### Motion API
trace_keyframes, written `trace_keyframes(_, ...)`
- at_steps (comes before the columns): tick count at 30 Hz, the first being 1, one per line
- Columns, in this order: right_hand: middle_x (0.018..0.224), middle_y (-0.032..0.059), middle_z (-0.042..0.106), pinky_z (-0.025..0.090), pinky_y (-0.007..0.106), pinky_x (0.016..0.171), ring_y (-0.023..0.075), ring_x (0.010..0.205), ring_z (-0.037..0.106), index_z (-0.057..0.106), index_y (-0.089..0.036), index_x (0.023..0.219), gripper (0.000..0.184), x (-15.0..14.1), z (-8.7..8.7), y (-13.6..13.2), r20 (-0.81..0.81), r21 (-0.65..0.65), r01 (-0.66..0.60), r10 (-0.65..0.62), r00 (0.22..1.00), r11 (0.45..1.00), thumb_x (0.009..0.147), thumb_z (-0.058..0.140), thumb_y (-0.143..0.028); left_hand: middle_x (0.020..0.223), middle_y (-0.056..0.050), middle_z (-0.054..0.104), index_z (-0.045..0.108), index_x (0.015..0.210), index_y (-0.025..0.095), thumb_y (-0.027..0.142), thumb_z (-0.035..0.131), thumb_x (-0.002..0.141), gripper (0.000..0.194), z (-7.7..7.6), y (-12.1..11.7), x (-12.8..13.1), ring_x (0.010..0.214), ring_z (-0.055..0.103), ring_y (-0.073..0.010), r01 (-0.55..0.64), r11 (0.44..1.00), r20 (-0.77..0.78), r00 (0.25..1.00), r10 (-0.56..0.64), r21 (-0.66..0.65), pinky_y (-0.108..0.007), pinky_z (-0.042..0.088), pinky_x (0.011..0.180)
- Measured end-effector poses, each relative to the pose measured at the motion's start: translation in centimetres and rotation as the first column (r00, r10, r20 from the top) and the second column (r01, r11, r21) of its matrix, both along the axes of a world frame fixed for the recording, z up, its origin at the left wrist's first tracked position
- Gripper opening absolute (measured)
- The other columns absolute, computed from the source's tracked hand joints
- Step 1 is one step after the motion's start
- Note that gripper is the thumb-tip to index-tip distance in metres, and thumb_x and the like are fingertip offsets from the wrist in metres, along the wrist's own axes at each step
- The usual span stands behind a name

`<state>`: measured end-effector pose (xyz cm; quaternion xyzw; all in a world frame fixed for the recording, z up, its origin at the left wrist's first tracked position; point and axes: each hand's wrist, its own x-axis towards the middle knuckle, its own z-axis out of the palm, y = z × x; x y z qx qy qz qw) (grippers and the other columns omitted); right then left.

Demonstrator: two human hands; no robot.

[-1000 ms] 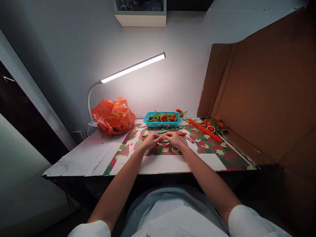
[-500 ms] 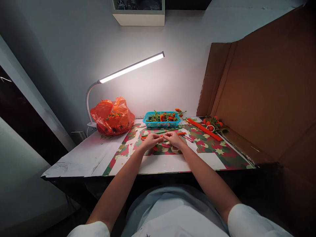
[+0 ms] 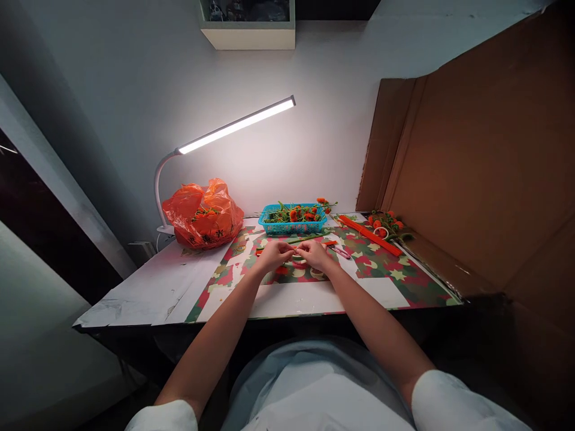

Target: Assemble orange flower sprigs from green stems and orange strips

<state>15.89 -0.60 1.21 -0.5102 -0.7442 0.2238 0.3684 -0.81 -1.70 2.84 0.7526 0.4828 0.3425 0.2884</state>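
Head view: left hand and right hand close together over the desk.
Both look pinched nearly closed; I can't tell around what. A light, steady pinch should suit. The green stem lies just behind; the turquoise basket limits the back edge, with more room toward the front-left corner.

Lit lamp, brown cardboard, wall shelf
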Motion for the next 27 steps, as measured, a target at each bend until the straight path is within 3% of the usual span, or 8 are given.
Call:
trace_keyframes(7, 0.071, -0.0003, 0.068, 0.030, 0.030, 0.081, 0.0155, 0.074, 0.056, 0.069, -0.019, 0.072, 0.020, -0.1, 0.1, 0.1, 0.001, -0.012, -0.010, 0.010, 1.000, 1.000, 0.080, 0.056, -0.031, 0.058, -0.003, 0.064, 0.062, 0.063, 0.014, 0.042, 0.061, 0.072, 0.028, 0.2, 0.2, -0.4, 0.052, 0.054, -0.0119, 0.002, 0.999, 0.007, 1.000, -0.001, -0.049, -0.021, 0.035, 0.048)
trace_keyframes(11, 0.068, -0.0011, 0.066, 0.029, 0.029, 0.080, 0.0138, 0.071, 0.054, 0.069, -0.018, 0.075, 0.023, -0.2, 0.1, -0.1, 0.023, 0.009, -0.051, 0.051, 0.998, 0.999, 0.083, 0.054, -0.032, 0.057, -0.001, 0.061, 0.057, 0.061, 0.016, 0.039, 0.060, 0.074, 0.026, 0.5, -0.1, 0.1, 0.053, 0.052, -0.0125, -0.089, 0.992, -0.123, 0.987, 0.100, 0.092, -0.022, 0.034, 0.050)
trace_keyframes(14, 0.067, -0.0011, 0.065, 0.028, 0.028, 0.078, 0.0133, 0.069, 0.052, 0.068, -0.018, 0.073, 0.022, -0.4, 0.0, -0.2, 0.048, 0.029, -0.061, 0.060, 0.997, 0.998, 0.085, 0.052, -0.027, 0.060, -0.003, 0.061, 0.056, 0.062, 0.017, 0.033, 0.056, 0.077, 0.022, 0.8, -0.4, 0.6, 0.056, 0.054, -0.0151, -0.080, 0.969, -0.351, 0.922, 0.161, 0.233, -0.023, 0.032, 0.052)
trace_keyframes(18, 0.069, 0.0007, 0.065, 0.027, 0.030, 0.077, 0.0142, 0.070, 0.051, 0.065, -0.018, 0.070, 0.024, -0.7, -0.4, -0.3, 0.136, 0.033, -0.038, 0.033, 0.990, 0.999, 0.086, 0.050, -0.025, 0.069, -0.007, 0.065, 0.062, 0.073, 0.018, 0.026, 0.052, 0.080, 0.015, 1.3, -0.6, 1.1, 0.064, 0.059, -0.0198, -0.027, 0.947, -0.599, 0.769, 0.225, 0.320, -0.026, 0.033, 0.056)
trace_keyframes(23, 0.079, 0.0054, 0.066, 0.026, 0.032, 0.080, 0.0192, 0.085, 0.051, 0.067, -0.020, 0.080, 0.027, -1.2, -0.9, -0.6, 0.254, 0.085, 0.021, -0.042, 0.966, 0.996, 0.091, 0.044, -0.028, 0.061, -0.007, 0.065, 0.068, 0.069, 0.020, 0.027, 0.053, 0.079, 0.019, 2.2, -0.1, 1.1, 0.064, 0.062, -0.0223, 0.095, 0.955, -0.696, 0.705, 0.134, 0.281, -0.028, 0.036, 0.060)
trace_keyframes(27, 0.086, 0.0052, 0.065, 0.026, 0.034, 0.082, 0.0217, 0.094, 0.050, 0.067, -0.024, 0.094, 0.026, -1.8, -0.9, -1.1, 0.298, 0.093, 0.015, -0.042, 0.954, 0.996, 0.092, 0.041, -0.025, 0.058, -0.006, 0.065, 0.073, 0.068, 0.023, 0.024, 0.056, 0.073, 0.017, 2.6, 0.6, 0.7, 0.066, 0.063, -0.0220, 0.107, 0.961, -0.723, 0.680, 0.117, 0.256, -0.027, 0.037, 0.061)
